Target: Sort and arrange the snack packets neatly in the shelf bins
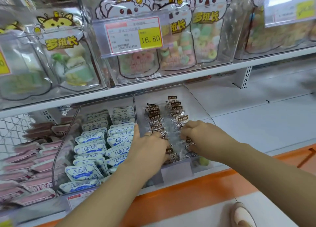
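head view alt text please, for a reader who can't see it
The left hand and right hand grip brown-labelled packets in a clear shelf bin. To its left lie blue-and-white packets, then pink packets; candy bags fill the shelf above.

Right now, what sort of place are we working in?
Likely a snack shop aisle: a price tag reading 16.80 on a clear bin, white shelving, and rows of snack packets below.
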Available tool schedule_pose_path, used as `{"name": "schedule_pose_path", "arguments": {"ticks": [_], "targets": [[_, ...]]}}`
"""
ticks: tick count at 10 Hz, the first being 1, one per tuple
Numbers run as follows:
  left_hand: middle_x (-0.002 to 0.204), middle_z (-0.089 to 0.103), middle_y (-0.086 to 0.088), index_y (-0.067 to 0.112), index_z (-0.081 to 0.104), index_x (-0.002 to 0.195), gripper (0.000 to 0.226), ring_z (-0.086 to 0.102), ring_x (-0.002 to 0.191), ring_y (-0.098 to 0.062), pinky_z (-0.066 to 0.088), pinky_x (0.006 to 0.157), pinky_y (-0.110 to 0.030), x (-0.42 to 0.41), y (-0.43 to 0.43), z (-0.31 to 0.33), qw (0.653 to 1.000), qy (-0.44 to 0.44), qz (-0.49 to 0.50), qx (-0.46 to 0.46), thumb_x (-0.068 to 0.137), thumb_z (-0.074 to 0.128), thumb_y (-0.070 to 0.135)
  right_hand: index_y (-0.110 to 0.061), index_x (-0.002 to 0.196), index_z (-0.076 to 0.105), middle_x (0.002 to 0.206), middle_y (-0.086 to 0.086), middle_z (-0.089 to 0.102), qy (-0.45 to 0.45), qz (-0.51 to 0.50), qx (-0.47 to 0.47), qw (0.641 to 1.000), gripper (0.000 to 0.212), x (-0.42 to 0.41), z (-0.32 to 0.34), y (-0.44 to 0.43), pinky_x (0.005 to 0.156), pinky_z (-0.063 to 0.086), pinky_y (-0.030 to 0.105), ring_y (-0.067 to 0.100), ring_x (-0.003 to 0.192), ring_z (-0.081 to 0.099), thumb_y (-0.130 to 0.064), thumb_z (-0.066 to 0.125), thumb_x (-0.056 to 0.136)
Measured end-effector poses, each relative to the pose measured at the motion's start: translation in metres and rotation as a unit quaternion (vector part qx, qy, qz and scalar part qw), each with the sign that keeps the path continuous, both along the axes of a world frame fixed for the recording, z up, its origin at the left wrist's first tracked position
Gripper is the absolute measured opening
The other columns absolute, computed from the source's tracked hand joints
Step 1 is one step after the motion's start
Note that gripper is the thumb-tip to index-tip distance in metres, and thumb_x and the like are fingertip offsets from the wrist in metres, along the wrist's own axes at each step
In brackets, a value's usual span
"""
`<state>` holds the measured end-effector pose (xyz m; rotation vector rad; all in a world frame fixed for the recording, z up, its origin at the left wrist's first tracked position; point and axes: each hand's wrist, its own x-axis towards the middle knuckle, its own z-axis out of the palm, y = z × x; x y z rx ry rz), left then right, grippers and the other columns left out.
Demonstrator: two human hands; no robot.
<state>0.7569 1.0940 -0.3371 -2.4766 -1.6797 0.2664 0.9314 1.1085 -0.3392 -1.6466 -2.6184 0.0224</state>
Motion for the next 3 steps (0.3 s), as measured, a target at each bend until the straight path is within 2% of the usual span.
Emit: {"name": "schedule_pose_path", "arguments": {"ticks": [1, 2, 3], "targets": [[0.120, 0.055, 0.005, 0.029, 0.065, 0.106, 0.018, 0.053, 0.111, -0.020, -0.004, 0.110, -0.062, -0.002, 0.003, -0.009, 0.998, 0.031, -0.003, 0.047, 0.088, 0.061, 0.028, -0.029, 0.106, 0.064, 0.118, -0.010, 0.055, -0.009, -0.002, 0.020, 1.000, 0.037, 0.000, -0.009, -0.003, 0.067, 0.036, 0.025, 0.017, 0.102, 0.056, -0.003, 0.061, 0.079], [0.120, 0.055, 0.002, 0.025, 0.066, 0.106, 0.018, 0.051, 0.114, -0.022, -0.002, 0.110, -0.063, 0.002, 0.005, -0.007, 0.998, 0.051, 0.009, 0.027, 0.088, 0.062, 0.025, -0.026, 0.102, 0.065, 0.116, -0.008, 0.056, -0.026, -0.025, 0.012, 0.999, 0.040, -0.004, -0.016, 0.000, 0.062, 0.037, 0.027, 0.018, 0.100, 0.056, 0.004, 0.060, 0.076], [0.134, 0.046, 0.006, 0.030, 0.059, 0.118, 0.030, 0.045, 0.123, -0.019, -0.002, 0.111, -0.060, -0.003, -0.002, 0.011, 0.999, -0.026, 0.015, 0.029, 0.091, 0.054, 0.040, -0.027, 0.112, 0.062, 0.130, -0.007, 0.051, 0.013, -0.025, -0.014, 1.000, 0.038, 0.002, -0.003, -0.005, 0.069, 0.045, 0.029, 0.018, 0.113, 0.052, -0.002, 0.053, 0.084]]}}
